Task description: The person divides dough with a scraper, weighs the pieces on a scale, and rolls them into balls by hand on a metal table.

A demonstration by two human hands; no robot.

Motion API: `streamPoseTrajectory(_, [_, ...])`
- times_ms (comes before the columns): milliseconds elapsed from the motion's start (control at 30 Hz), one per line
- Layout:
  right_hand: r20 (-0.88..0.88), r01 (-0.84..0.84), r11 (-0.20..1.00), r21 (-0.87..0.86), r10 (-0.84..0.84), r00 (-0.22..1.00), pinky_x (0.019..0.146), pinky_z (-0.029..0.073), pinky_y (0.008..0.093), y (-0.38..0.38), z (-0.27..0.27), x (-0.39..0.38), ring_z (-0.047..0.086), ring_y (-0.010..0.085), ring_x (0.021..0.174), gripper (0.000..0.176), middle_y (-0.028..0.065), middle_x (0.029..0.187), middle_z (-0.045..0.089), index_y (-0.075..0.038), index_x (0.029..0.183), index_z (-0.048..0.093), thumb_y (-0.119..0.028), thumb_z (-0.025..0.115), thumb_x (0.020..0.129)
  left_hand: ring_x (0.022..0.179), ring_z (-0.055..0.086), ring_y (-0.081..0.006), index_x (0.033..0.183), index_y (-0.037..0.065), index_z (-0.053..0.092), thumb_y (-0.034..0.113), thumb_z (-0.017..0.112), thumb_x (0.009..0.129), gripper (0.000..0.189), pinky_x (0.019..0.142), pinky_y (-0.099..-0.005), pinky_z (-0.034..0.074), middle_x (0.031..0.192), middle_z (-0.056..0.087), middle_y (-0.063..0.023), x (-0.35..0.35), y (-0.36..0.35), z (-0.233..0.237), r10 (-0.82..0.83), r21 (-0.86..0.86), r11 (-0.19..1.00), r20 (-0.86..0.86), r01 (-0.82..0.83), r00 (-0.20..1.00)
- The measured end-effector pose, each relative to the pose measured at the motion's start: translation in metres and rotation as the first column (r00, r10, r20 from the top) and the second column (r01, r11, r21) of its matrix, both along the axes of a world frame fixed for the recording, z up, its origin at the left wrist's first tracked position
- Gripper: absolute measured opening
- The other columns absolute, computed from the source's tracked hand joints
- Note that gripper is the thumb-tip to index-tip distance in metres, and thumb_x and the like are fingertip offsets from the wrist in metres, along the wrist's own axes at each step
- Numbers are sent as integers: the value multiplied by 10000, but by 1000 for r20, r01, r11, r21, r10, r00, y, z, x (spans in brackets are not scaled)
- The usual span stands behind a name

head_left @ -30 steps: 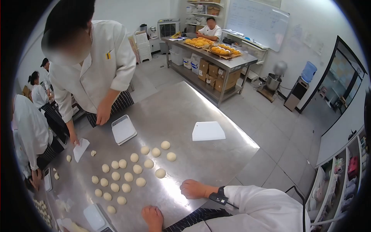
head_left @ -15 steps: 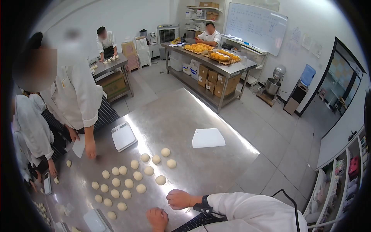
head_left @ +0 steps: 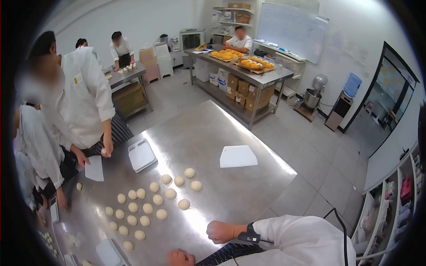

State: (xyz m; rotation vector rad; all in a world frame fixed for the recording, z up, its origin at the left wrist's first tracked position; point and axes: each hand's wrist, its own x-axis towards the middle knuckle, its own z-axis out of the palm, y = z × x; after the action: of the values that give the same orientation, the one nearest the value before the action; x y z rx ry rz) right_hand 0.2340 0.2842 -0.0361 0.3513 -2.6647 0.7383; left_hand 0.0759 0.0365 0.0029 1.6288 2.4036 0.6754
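Note:
My right hand (head_left: 220, 232), with a black device strapped at its wrist, is curled into a fist at the near edge of the steel table (head_left: 248, 186). Lower down, my left hand (head_left: 181, 257) is partly cut off by the frame's bottom, its fingers folded in. Nothing shows in either hand, though both palms are hidden. Several round dough balls (head_left: 184, 204) lie in loose rows to the left of my hands, touching neither. Farther back on the table rests a white dough scraper (head_left: 238, 157).
A white kitchen scale (head_left: 142, 155) stands near a co-worker (head_left: 88, 97), who holds a dough ball (head_left: 104, 152) and a white scraper (head_left: 94, 168). Other people stand at left. Orange-yellow baked goods (head_left: 227, 55) sit on the back table. Shelves (head_left: 381, 217) line the right side.
My right hand has shifted right along the table edge, and my left hand has sunk lower in view. The co-worker's hand has lifted from the table with a dough ball.

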Motion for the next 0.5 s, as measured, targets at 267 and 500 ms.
streamPoseTrajectory(267, [-96,139,989,59,-133,987,742,477,373,-8,13,-60,563,240,830,97,32,831,584,-114,697,607,-178,675,674,842,561,-318,770,77,596,87,703,656,157,771,-432,451,874,590,-105,-36,39,-31,74,302,953,-164,-22,984])
streamPoseTrajectory(500, [-36,199,979,-41,-201,979,815,478,358,27,21,-8,578,249,950,162,36,961,607,-112,796,630,-88,708,655,869,550,-331,792,84,572,57,687,635,196,793,-460,443,888,568,-101,-49,-24,-36,183,336,931,-99,-140,978])
